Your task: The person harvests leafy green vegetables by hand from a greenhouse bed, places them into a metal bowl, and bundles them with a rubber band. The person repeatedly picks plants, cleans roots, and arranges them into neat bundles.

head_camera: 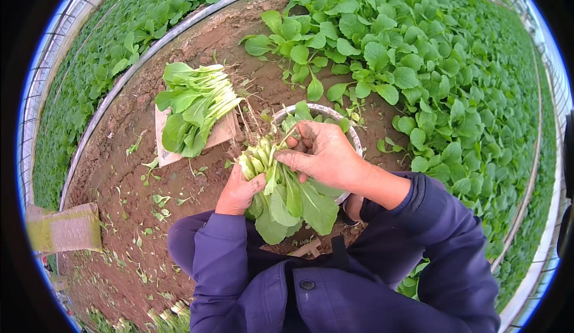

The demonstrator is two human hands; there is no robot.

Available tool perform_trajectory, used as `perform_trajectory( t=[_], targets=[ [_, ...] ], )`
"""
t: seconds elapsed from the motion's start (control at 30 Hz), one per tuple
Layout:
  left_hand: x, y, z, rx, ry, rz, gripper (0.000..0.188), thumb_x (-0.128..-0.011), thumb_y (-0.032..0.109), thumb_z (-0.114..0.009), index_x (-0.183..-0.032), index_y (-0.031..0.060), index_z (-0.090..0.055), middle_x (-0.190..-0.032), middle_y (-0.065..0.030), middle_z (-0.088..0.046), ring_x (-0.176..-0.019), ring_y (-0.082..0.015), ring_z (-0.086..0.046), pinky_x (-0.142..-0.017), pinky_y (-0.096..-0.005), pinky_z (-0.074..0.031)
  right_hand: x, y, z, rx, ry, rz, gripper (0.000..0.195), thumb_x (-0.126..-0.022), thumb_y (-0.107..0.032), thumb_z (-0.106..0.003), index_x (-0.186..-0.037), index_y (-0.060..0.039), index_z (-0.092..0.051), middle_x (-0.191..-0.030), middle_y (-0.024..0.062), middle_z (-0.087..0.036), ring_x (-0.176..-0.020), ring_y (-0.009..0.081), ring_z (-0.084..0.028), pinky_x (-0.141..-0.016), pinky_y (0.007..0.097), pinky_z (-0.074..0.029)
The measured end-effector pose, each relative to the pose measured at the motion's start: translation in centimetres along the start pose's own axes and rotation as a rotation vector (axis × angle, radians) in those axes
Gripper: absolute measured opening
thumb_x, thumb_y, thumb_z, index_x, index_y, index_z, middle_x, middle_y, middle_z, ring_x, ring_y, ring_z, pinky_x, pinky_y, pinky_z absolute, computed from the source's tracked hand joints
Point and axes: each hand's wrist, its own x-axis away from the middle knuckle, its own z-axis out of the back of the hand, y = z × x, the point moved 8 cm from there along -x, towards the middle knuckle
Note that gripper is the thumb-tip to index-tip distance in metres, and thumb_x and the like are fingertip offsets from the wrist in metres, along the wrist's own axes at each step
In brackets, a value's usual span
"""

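Observation:
My left hand [240, 189] is closed around a bunch of leafy greens [287, 203], whose pale stem bases and thin roots point away from me while the leaves hang towards my lap. Over the bunch, my right hand [320, 153] pinches a thin stem or leaf stalk between thumb and fingers, at the right side of the stem bases. Behind that hand stands a round bucket [354, 138] with a pale, dirty rim and leaves inside, partly hidden by my hand and the bunch. A pile of greens [197, 104] lies on a flat board [222, 133] ahead to the left, roots to the right.
Dense rooted greens [426, 72] grow ahead and to the right. A pale hose or pipe [148, 54] curves across the left, with more plants beyond. Loose leaves lie scattered on the brown soil [175, 187]. A block-like pad [74, 228] is at far left; several bundles [168, 317] lie at lower left.

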Motion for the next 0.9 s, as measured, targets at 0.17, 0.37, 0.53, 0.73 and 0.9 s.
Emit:
perform_trajectory(
  t=[0.17,0.37,0.53,0.73,0.9],
  targets=[
    [-0.3,-0.2,-0.9,-0.03,-0.059,0.06,0.074,-0.075,0.035,-0.074,-0.134,-0.0037,-0.049,-0.115,-0.0175,-0.065,-0.105,-0.0295,-0.066,-0.095,-0.0435,-0.053,-0.3,0.5,0.5,-0.042,-0.086,-0.078,0.023,-0.088,-0.008,-0.074,-0.09,-0.0023,-0.052,-0.076,0.0012,-0.059,-0.065,0.0072,-0.059,-0.049,0.023,-0.053],
    [-1.2,0.5,-4.8,0.082,-0.107,0.093,0.071,-0.077,0.035,-0.08,-0.129,-0.0042,-0.052,-0.111,-0.0146,-0.067,-0.101,-0.0257,-0.067,-0.09,-0.0394,-0.055,-0.2,1.9,1.6,-0.125,-0.014,-0.086,0.021,-0.087,-0.006,-0.074,-0.089,-0.0023,-0.053,-0.076,0.0024,-0.061,-0.064,0.0083,-0.061,-0.047,0.0235,-0.053],
    [-1.3,-1.2,-2.8,-0.18,0.061,0.061,0.05,-0.076,0.0,-0.079,-0.122,-0.0041,-0.06,-0.109,-0.0094,-0.068,-0.096,-0.0188,-0.066,-0.087,-0.032,-0.054,-0.1,2.3,1.3,0.148,0.132,0.129,0.024,-0.085,-0.016,-0.079,-0.082,-0.0012,-0.06,-0.069,0.0031,-0.06,-0.059,0.0098,-0.052,-0.057,0.0272,-0.046],
    [-1.3,-1.1,-1.5,-0.307,0.173,-0.001,0.033,-0.081,-0.002,-0.075,-0.112,-0.0016,-0.065,-0.103,-0.0075,-0.07,-0.093,-0.0155,-0.067,-0.084,-0.031,-0.053,-0.5,2.1,5.3,0.472,-0.067,0.077,0.044,-0.091,-0.042,-0.069,-0.1,0.0008,-0.07,-0.07,0.0125,-0.064,-0.062,0.0196,-0.061,-0.063,0.0349,-0.051],
    [-2.0,-1.1,-1.2,-0.411,0.138,-0.03,0.031,-0.084,-0.006,-0.069,-0.113,-0.0013,-0.06,-0.1,-0.0096,-0.07,-0.094,-0.0189,-0.067,-0.089,-0.0334,-0.053,-4.0,13.2,19.1,0.928,0.008,-0.236,0.039,-0.092,-0.04,-0.055,-0.105,-0.0081,-0.073,-0.097,0.0178,-0.071,-0.093,0.0366,-0.067,-0.084,0.046,-0.053]
  ],
)
